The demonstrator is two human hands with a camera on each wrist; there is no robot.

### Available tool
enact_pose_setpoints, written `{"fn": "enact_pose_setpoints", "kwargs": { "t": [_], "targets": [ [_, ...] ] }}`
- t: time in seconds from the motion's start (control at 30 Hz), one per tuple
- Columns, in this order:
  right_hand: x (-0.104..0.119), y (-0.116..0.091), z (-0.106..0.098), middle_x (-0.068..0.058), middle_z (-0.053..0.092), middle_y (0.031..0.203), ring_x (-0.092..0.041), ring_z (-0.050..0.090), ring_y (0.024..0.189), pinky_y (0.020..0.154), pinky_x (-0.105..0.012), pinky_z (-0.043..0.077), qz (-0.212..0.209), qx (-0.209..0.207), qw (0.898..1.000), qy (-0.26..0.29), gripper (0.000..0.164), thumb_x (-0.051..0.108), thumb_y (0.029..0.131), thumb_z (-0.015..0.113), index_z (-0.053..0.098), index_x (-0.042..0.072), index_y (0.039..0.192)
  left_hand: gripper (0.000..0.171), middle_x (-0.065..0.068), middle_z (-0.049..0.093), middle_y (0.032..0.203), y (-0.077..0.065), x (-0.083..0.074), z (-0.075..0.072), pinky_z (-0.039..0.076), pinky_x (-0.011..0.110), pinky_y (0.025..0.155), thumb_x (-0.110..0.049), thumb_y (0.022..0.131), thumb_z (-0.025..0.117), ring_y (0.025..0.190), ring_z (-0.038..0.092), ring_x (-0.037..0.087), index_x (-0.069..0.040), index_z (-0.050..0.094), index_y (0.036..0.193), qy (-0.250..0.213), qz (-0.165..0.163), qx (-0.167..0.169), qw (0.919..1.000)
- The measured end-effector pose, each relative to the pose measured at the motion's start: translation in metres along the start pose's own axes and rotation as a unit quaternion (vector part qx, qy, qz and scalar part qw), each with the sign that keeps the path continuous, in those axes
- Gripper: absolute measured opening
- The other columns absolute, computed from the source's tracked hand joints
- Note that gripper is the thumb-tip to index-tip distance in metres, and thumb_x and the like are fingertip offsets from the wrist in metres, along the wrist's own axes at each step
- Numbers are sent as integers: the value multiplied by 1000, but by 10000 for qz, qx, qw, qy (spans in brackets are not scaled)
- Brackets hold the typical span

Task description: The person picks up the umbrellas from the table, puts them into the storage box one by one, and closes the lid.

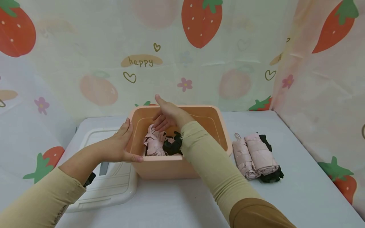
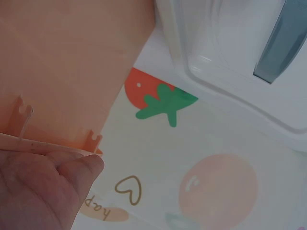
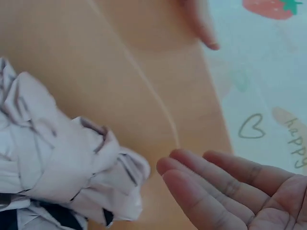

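Left forearm [image 1: 48, 193]: extends forward from lower left, angled inward. Left hand [image 1: 115, 147]: fingers [image 1: 125, 128] straight and directed forward, thumb [image 1: 132, 157] stretched out to the right, well spread from them. Right forearm [image 1: 212, 164]: reaches diagonally forward and leftward. Right hand [image 1: 171, 115]: further forward than the left, well apart from it; holds nothing; thumb raised, fingers relaxed and slightly bent, palm turned leftward.

Strawberry-print backdrop [image 1: 174, 63], perhaps cloth, behind pale table [image 1: 296, 193].
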State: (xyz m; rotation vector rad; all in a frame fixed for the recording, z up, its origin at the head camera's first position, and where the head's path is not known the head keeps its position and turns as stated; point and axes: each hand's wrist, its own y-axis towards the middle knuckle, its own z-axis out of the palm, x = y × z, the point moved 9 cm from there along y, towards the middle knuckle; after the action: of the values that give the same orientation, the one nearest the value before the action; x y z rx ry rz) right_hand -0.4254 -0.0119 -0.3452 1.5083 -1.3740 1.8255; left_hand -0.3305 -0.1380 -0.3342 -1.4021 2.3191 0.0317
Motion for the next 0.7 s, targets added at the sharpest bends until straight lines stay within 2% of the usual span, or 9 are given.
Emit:
{"fn": "enact_pose_setpoints", "kwargs": {
  "t": [0.3, 0.43, 0.53, 0.7],
  "targets": [
    [18, -10, -8, -26, 62, 101, -43, 56, 104, 80, -47, 50, -148, -8, 9995, 273, 96, 74, 84, 19, 51, -9, 120, 133, 22, -21, 147, 1, 2, 1, 12, 56, 106, -72, 63, 63, 136, -9, 39, 8, -9, 141, 48, -55, 10, 10000],
    [27, -18, -15, -25, 62, 103, -40, 61, 96, 79, -46, 51, -231, -72, 9995, 223, 95, 74, 84, 20, 53, -8, 118, 133, 23, -21, 147, 1, 1, 0, 12, 56, 106, -71, 64, 63, 136, -9, 39, 9, -9, 141, 27, -34, -6, 10000],
    [36, -26, -24, -25, 62, 103, -36, 63, 91, 81, -47, 50, -331, -180, 9991, 198, 93, 74, 83, 21, 54, -7, 117, 132, 23, -20, 147, 1, 2, 1, 12, 56, 106, -70, 64, 64, 136, -9, 39, 8, -9, 141, 7, -26, -36, 10000],
    [52, -43, -43, -24, 61, 105, -35, 63, 92, 83, -47, 49, -528, -397, 9978, 62, 90, 72, 85, 22, 54, -6, 117, 133, 23, -20, 147, 2, 2, 0, 12, 56, 106, -69, 63, 66, 136, -9, 39, 9, -9, 141, -34, -2, -67, 10000]
  ]
}}
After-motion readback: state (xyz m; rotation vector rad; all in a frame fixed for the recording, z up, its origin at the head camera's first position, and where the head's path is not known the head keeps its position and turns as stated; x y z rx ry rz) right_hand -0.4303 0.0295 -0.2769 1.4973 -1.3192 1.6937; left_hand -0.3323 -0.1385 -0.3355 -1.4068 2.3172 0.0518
